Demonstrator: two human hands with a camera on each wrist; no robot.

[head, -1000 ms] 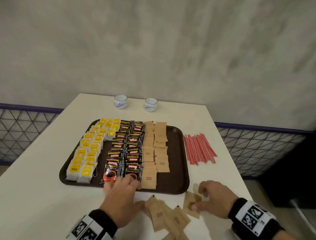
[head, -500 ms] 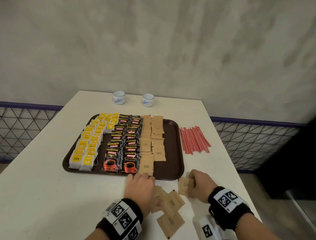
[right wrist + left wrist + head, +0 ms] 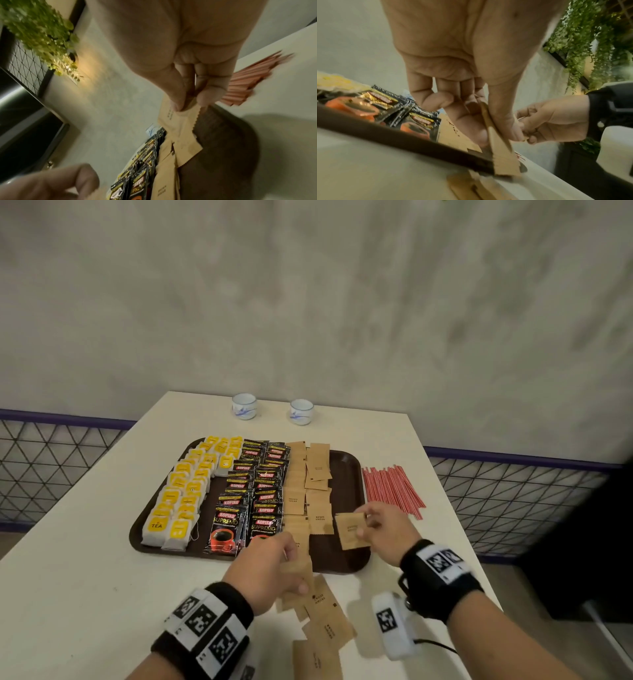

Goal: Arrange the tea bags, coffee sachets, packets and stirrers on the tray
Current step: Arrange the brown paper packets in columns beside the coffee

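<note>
A dark brown tray (image 3: 346,474) holds rows of yellow tea bags (image 3: 181,498), black coffee sachets (image 3: 253,494) and brown paper packets (image 3: 308,484). My right hand (image 3: 383,529) pinches one brown packet (image 3: 349,530) (image 3: 178,129) above the tray's near right part. At the tray's front rim my left hand (image 3: 270,570) grips another brown packet (image 3: 298,580) (image 3: 501,152) between thumb and fingers. Several loose brown packets (image 3: 325,625) lie on the table in front of the tray. Red stirrers (image 3: 390,487) lie on the table to the right of the tray.
Two small white cups (image 3: 244,405) (image 3: 301,411) stand at the table's far edge. The white table (image 3: 75,577) ends close to the stirrers on the right. A wire-mesh railing (image 3: 507,501) runs behind, and green plants (image 3: 590,40) hang on the wall.
My right hand has lifted a brown packet off the table and carried it forward over the tray. My left hand has picked up a packet from the pile and risen to the tray's rim.
</note>
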